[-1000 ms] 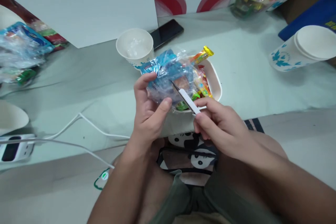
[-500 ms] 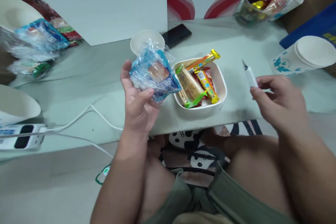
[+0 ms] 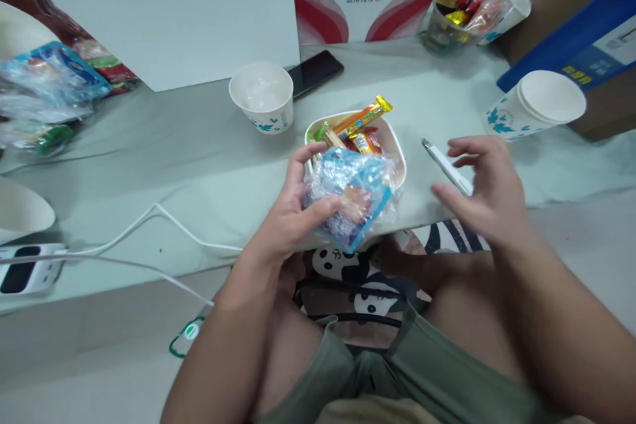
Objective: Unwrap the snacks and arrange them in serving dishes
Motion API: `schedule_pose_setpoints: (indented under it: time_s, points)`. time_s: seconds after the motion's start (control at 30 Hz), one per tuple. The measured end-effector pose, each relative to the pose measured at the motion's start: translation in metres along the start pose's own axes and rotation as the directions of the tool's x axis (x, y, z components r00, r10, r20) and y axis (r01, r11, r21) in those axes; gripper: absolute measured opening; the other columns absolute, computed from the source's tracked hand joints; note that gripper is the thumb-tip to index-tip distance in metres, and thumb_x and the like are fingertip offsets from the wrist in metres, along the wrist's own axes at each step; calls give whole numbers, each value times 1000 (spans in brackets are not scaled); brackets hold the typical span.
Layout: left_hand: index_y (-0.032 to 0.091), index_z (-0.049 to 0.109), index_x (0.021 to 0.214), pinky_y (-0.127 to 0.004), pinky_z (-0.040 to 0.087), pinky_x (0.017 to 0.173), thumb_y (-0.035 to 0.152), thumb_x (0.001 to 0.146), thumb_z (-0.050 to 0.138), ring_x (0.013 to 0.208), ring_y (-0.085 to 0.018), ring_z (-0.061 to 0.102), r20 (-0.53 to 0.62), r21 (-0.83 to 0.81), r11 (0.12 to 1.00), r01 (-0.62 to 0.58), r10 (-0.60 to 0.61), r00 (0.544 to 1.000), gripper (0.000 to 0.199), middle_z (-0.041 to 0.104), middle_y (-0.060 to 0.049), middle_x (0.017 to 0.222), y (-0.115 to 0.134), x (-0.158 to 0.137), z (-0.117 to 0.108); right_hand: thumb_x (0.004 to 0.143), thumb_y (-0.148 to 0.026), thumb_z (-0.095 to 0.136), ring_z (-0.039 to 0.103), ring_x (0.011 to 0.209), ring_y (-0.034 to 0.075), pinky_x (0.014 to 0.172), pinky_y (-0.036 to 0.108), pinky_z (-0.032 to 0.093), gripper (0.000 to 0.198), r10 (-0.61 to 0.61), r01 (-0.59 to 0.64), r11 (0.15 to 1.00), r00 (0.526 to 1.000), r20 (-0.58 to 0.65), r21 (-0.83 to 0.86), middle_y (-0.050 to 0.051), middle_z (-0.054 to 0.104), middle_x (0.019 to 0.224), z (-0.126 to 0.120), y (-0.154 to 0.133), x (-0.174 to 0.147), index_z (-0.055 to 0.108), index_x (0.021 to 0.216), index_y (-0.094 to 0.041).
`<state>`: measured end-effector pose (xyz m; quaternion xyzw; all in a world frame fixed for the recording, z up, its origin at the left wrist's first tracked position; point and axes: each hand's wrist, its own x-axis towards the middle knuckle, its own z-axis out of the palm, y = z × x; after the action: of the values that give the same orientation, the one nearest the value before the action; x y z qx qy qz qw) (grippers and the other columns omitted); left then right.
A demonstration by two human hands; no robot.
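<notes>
My left hand (image 3: pixel 303 202) grips a blue snack packet (image 3: pixel 355 202) with crinkled clear plastic around it. The packet is held over the near side of a white bowl (image 3: pixel 400 162), hiding part of what lies inside. Yellow and red wrapped snacks (image 3: pixel 365 126) show in the bowl's far half. On the table right of the bowl lies a white utility knife (image 3: pixel 447 167), its metal tip pointing away to the left. Just beside the knife's handle is my right hand (image 3: pixel 489 185), thumb and fingers apart, holding nothing.
A paper cup (image 3: pixel 263 103) stands left of a black phone (image 3: pixel 318 71). Stacked paper cups (image 3: pixel 534 109) are at the right, near a blue box (image 3: pixel 571 33). A snack tub (image 3: pixel 442 30) sits at the back. White cables (image 3: pixel 199 238) cross the table's left part.
My right hand has let go of the utility knife, which now lies on the table. My left hand has moved right and nearer with the blue packet, uncovering the paper cup.
</notes>
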<state>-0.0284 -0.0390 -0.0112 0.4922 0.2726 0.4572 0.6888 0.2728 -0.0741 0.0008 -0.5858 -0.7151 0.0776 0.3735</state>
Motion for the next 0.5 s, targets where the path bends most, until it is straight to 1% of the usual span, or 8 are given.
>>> schedule_pose_setpoints:
  time_s: [0.03,0.1,0.13,0.17,0.27,0.33,0.43,0.5]
  points:
    - [37,50,137,-32,62,78,37,80,85,94,-21,72,46,14,999,35,-36,998,66,68,-3,117,1,-2,4,79,-48,77,59,104,28,83,43,52,54,-125,120,988,991,51,99,10,60,116,0,-16,-2,59,127,-30]
    - [37,48,138,-33,62,81,34,84,82,98,-22,71,112,41,995,94,-98,989,64,68,-4,120,3,-5,10,78,-49,81,60,103,27,81,42,54,58,-316,296,935,945,83,195,8,58,118,2,-43,-7,59,129,-33]
    - [36,47,139,-33,61,83,33,85,81,101,-23,71,134,56,992,110,-117,984,63,66,-5,124,4,-6,13,79,-47,81,60,100,25,78,40,54,54,-365,339,916,926,96,212,8,57,117,3,-52,-9,60,128,-34]
    - [36,48,139,-33,61,84,31,85,81,103,-23,70,155,75,991,115,-126,980,63,65,-6,127,5,-6,15,81,-46,80,59,96,24,74,38,54,50,-387,357,906,917,101,227,7,56,116,4,-57,-10,61,126,-35]
    - [35,48,139,-33,59,88,28,84,81,104,-22,67,216,164,981,103,-137,967,64,62,-6,130,6,-7,16,85,-44,77,58,91,21,70,36,53,44,-351,305,905,929,117,297,7,56,114,6,-63,-10,65,127,-34]
    - [35,48,140,-34,58,88,29,84,81,104,-22,66,258,217,972,89,-145,955,65,61,-5,129,5,-7,15,86,-37,77,59,87,20,68,35,52,37,-300,252,914,948,110,317,7,58,109,6,-63,-8,70,122,-33]
    - [35,47,143,-33,57,87,31,85,81,102,-22,65,304,239,966,95,-167,938,67,61,-6,129,3,-7,13,88,-22,71,58,74,16,59,31,47,14,-220,182,936,971,98,301,5,62,93,3,-67,-5,76,99,-30]
    - [35,47,144,-32,57,84,35,88,78,99,-22,65,326,228,967,116,-188,927,65,62,-6,126,1,-8,13,90,-21,67,56,66,15,55,30,44,10,-127,90,948,987,103,304,3,63,81,0,-70,-5,74,88,-27]
